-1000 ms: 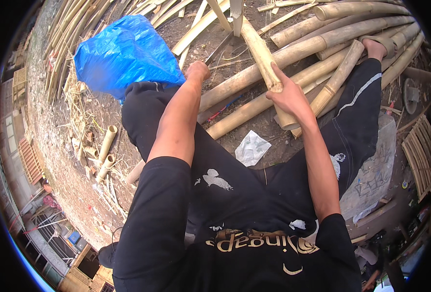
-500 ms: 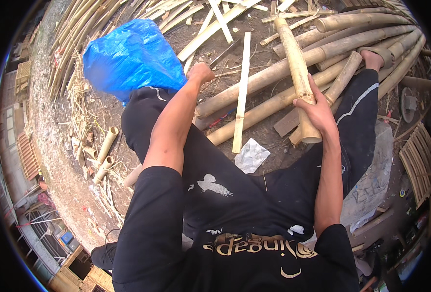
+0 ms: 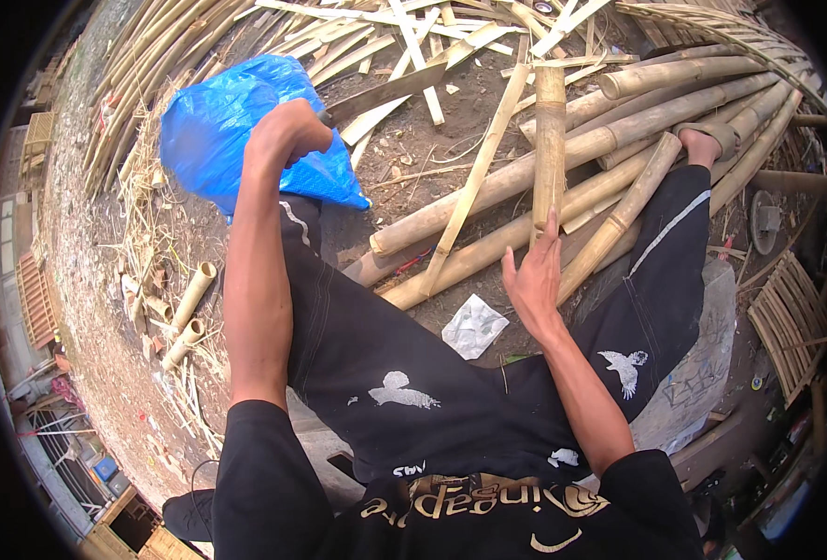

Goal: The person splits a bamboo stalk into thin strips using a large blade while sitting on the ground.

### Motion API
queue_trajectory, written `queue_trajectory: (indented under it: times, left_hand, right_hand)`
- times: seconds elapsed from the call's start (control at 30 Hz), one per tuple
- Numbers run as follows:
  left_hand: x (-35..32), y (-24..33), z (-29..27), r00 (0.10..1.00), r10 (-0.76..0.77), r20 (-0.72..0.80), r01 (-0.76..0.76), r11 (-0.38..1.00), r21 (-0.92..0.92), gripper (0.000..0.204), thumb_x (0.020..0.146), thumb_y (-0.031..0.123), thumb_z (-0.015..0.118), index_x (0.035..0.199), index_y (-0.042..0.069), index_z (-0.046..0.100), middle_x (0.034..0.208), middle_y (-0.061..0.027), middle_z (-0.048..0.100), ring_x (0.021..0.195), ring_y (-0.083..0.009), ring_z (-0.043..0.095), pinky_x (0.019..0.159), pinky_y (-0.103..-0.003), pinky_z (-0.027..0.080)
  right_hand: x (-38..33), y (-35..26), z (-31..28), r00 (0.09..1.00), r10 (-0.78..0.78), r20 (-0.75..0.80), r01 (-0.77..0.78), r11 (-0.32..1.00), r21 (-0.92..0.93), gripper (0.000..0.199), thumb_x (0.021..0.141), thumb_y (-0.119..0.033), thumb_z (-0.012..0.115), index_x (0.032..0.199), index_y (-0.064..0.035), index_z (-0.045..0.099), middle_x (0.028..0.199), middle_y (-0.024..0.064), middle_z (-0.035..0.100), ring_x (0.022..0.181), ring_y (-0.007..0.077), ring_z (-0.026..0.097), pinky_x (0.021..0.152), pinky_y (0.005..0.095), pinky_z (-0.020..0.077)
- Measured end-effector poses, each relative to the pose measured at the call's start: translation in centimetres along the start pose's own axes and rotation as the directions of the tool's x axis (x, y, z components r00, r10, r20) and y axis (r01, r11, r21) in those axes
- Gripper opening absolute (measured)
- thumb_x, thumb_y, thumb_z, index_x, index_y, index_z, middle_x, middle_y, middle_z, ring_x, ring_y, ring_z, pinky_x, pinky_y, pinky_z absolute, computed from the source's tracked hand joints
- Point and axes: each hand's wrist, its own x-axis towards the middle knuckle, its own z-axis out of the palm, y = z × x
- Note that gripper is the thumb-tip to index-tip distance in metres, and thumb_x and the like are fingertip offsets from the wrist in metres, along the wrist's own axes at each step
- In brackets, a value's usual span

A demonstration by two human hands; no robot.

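My left hand [image 3: 289, 135] is closed round the handle of a large machete [image 3: 387, 95], raised over a blue plastic sheet [image 3: 245, 126] by my left knee. Its blade points to the upper right. Lower down, my right hand [image 3: 535, 280] is open, thumb and fingers spread. Its fingertips meet the near end of a short bamboo length [image 3: 550, 140]. That length crosses several long bamboo poles [image 3: 488, 194], its far end pointing away from me. A thin pale bamboo slat [image 3: 477, 177] slants across the poles to its left.
Split bamboo strips [image 3: 339, 51] lie scattered at the far side. A crumpled white wrapper [image 3: 474, 327] rests between my legs. Short bamboo tubes [image 3: 192, 291] lie on the left among shavings. A slatted bamboo panel [image 3: 794, 322] is at the right.
My left hand has risen toward me and left, bringing the machete into fuller view. My right hand has loosened from the bamboo length, which now lies farther off. The slat tilts more.
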Motion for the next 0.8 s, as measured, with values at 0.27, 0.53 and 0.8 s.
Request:
queue_trajectory:
  times: [0.27,0.53,0.8]
  left_hand:
    - [3.2,-0.8,-0.9,0.994,-0.030,-0.108,0.025,0.998,-0.052,0.018,0.062,0.012,0.061,0.072,0.000,0.071,0.073,-0.0150,0.069,0.065,-0.0255,0.069,0.061,-0.038,0.054]
    - [4.1,-7.5,-0.3,0.981,-0.084,-0.175,0.075,0.996,-0.054,0.018,0.065,0.012,0.063,0.075,0.002,0.073,0.075,-0.0145,0.070,0.067,-0.0273,0.069,0.063,-0.038,0.054]
    - [3.5,-9.4,-1.8,0.979,-0.203,0.024,0.204,0.977,-0.067,0.020,0.065,0.013,0.064,0.078,0.000,0.072,0.074,-0.0159,0.070,0.066,-0.0282,0.068,0.064,-0.038,0.054]
  right_hand:
    - [4.6,-4.6,16.1,0.633,0.758,0.158,-0.764,0.578,0.287,0.106,0.075,-0.042,0.083,0.140,0.0113,0.019,0.118,0.0368,0.059,0.111,0.0485,0.060,0.102,0.0483,0.0439]
    - [4.5,-7.8,9.2,0.871,0.490,0.045,-0.476,0.816,0.328,0.023,0.095,-0.011,0.056,0.105,0.0087,0.063,0.086,0.0179,0.072,0.084,0.0289,0.070,0.081,0.0404,0.0510]
    - [33.2,-16.7,7.1,0.957,0.170,0.237,-0.284,0.725,0.628,0.062,0.096,-0.039,0.057,0.140,0.0029,0.047,0.131,0.0207,0.061,0.111,0.0265,0.066,0.095,0.0412,0.0461]
